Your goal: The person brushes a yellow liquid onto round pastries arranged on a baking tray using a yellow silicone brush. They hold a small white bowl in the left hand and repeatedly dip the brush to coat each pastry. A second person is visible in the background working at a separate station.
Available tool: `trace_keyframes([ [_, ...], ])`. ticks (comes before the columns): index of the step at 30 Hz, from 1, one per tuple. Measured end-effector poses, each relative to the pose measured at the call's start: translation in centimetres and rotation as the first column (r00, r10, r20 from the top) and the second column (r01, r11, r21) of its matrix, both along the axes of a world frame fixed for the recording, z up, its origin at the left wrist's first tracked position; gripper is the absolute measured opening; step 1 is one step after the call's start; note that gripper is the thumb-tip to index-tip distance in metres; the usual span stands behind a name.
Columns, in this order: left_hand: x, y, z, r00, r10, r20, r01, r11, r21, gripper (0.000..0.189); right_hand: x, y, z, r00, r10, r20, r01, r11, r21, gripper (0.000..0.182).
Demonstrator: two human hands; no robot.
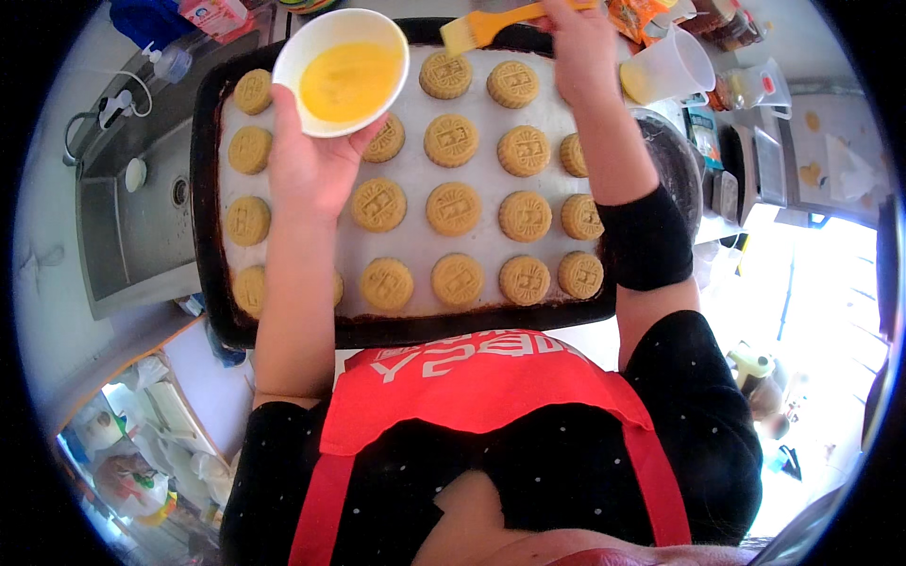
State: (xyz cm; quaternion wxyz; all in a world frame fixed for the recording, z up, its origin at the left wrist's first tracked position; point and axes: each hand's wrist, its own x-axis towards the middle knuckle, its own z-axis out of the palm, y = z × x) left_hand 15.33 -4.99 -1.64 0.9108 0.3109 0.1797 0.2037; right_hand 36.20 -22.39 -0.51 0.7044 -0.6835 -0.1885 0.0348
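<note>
A white bowl (283, 67) of yellow liquid, which looks like beaten egg, rests in my left hand (316, 159) over the left part of a dark-rimmed baking tray (410, 332). My right hand (582, 53), slightly blurred, grips the yellow handle of a pastry brush (488, 27). Its pale bristles are above the tray's far edge, right of the bowl and apart from it. Rows of round, pattern-stamped mooncakes (453, 209) lie on the tray's light lining. The bowl, my left hand and both forearms hide some of them.
Left of the tray is a metal sink (131, 233) with a pump bottle (170, 64) by its far end. At the right stand a translucent plastic jug (669, 67), a round dark container (669, 163) partly behind my right arm, and several jars and packets.
</note>
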Motion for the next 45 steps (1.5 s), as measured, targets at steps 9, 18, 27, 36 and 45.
trace_keyframes([
  [9,-2.1,-0.3,2.9,0.991,0.052,-0.123,-0.048,0.998,0.033,0.056,0.0,0.9,-1.8,0.965,-0.158,0.211,0.213,0.937,-0.276,0.028],
  [18,-3.3,-1.2,2.8,0.994,0.004,-0.109,-0.008,0.999,-0.031,0.057,0.4,-2.7,-1.3,0.915,-0.210,0.344,0.349,0.840,-0.416,0.020],
  [27,-4.3,-1.6,1.5,0.996,-0.078,-0.037,0.075,0.994,-0.082,0.056,-5.7,-5.2,-0.1,0.378,0.592,0.712,-0.080,0.787,-0.612,0.014],
  [36,-4.2,-3.0,1.7,0.991,-0.119,-0.064,0.114,0.991,-0.073,0.057,0.5,-5.9,-1.9,0.954,-0.134,0.268,0.243,0.868,-0.433,0.026],
  [45,-4.4,-4.8,2.2,0.988,-0.099,-0.116,0.088,0.992,-0.094,0.055,2.0,-10.1,0.0,0.796,-0.248,0.552,0.518,0.750,-0.410,0.019],
])
